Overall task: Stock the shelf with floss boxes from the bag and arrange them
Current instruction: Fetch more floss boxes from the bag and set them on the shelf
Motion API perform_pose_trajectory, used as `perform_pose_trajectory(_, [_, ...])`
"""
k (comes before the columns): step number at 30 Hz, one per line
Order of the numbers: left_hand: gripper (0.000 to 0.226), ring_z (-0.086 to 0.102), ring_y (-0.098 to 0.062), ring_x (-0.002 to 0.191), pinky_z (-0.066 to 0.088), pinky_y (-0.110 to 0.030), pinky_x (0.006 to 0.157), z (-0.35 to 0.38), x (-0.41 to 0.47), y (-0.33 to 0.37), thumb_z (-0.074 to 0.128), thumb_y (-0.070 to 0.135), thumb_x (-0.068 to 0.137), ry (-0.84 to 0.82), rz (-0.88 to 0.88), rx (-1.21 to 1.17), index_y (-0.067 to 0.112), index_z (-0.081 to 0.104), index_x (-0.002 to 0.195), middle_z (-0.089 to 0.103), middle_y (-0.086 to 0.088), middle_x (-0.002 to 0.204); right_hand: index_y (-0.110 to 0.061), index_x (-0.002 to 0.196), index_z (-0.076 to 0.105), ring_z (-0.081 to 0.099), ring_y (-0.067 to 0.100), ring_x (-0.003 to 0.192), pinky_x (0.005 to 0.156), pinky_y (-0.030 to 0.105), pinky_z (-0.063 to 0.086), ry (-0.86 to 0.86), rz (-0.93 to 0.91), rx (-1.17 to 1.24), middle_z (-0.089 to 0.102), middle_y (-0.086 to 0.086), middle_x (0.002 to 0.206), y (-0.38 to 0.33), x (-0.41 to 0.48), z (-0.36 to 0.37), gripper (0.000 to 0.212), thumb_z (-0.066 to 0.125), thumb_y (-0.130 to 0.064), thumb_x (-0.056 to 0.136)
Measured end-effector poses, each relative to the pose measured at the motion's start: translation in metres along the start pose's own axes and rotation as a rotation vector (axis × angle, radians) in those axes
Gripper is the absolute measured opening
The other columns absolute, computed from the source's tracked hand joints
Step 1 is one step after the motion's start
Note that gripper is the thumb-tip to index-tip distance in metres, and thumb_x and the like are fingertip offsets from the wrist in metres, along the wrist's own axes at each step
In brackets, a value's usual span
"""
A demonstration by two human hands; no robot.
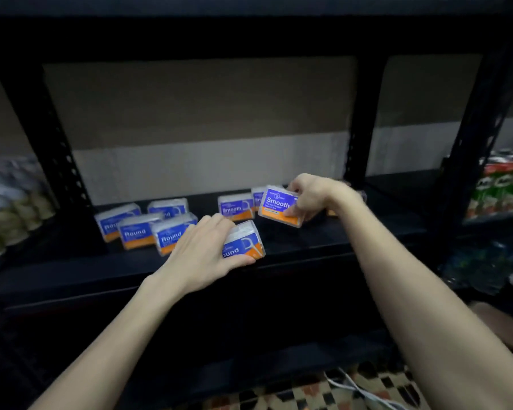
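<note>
Left hand (pixel 202 250) gripping Round box (pixel 245 245) at shelf (pixel 323 241) front edge, its Round group (pixel 139 229) lying just leftward. Right hand (pixel 311 196) pinching tilted Smooth box (pixel 279 205), Smooth row (pixel 236 207) sitting just left.

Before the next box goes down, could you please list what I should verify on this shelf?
1. The right hand grips the held Smooth box: ok.
2. That box sits upright: not ok, tilted.
3. The left hand grips the front Round box: ok.
4. The other Round boxes are grouped at the left: ok.
5. Bare shelf in front of the standing Smooth box: ok.
6. The bag within reach: cannot tell, not in view.
</note>
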State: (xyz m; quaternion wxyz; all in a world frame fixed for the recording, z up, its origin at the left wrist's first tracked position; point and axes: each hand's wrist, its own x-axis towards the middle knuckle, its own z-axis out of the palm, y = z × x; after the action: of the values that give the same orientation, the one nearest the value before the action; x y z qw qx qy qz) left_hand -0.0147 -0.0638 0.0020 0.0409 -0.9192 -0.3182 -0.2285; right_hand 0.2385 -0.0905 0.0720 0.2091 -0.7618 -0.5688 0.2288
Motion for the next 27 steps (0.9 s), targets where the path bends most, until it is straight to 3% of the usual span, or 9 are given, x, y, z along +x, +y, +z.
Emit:
perform_pose_trajectory(4, [0.066,0.051,-0.018,0.105,0.042,-0.035,0.087,-0.003,0.012,-0.01,0.062,0.068,0.079,-0.019,-0.062,-0.04,0.022,0.052,0.126,0.053,0.006,0.108,-0.012,0.126,0.055,0.062,0.029,0.111,0.09,0.03,0.05,0.232,-0.016,-0.185,0.063,0.011,0.124,-0.001,0.025,0.013,0.058,0.081,-0.025,0.076])
perform_pose_trajectory(10, [0.082,0.047,-0.02,0.118,0.042,-0.036,0.097,0.006,0.022,-0.015,0.066,0.064,0.079,-0.025,-0.097,-0.051,0.02,0.039,0.143,0.052,0.002,0.123,-0.018,0.129,0.054,0.057,0.035,0.118,0.098,0.032,0.046,0.262,0.026,-0.169,0.052,0.017,0.134,0.015,0.051,0.037,0.055,0.076,-0.02,0.078])
perform_pose_trajectory(16, [0.062,0.054,-0.025,0.101,0.044,-0.042,0.085,-0.021,0.021,-0.022,0.074,0.056,0.076,0.096,-0.151,-0.111,0.018,0.044,0.114,0.056,-0.002,0.11,-0.024,0.149,0.028,0.038,0.048,0.13,0.103,0.05,0.043,0.394,0.001,-0.293,0.031,0.024,0.146,-0.002,0.052,0.045,0.08,0.071,-0.014,0.082])
perform_pose_trajectory(20, [0.057,0.055,-0.027,0.096,0.047,-0.045,0.082,-0.052,0.0,-0.069,0.072,0.058,0.074,0.24,-0.206,-0.023,0.018,0.051,0.109,0.051,-0.001,0.105,-0.02,0.138,0.042,0.04,0.042,0.126,0.098,0.053,0.043,0.535,-0.161,-0.223,0.037,0.017,0.137,-0.052,0.043,0.058,0.056,0.064,-0.015,0.087])
perform_pose_trajectory(24, [0.06,0.05,-0.032,0.099,0.047,-0.047,0.083,-0.065,-0.047,-0.13,0.073,0.059,0.072,0.329,-0.407,0.163,0.019,0.058,0.114,0.055,-0.003,0.109,-0.018,0.123,0.059,0.053,0.04,0.119,0.095,0.043,0.046,0.471,-0.32,-0.158,0.054,0.017,0.128,-0.091,0.036,0.084,0.034,0.059,-0.016,0.089])
perform_pose_trajectory(27, [0.059,0.048,-0.033,0.099,0.046,-0.047,0.082,-0.058,-0.075,-0.163,0.074,0.06,0.073,0.313,-0.609,0.25,0.021,0.06,0.116,0.057,-0.003,0.109,-0.018,0.113,0.065,0.059,0.039,0.111,0.092,0.038,0.048,0.358,-0.307,-0.14,0.064,0.018,0.119,-0.098,0.03,0.106,0.025,0.06,-0.018,0.088])
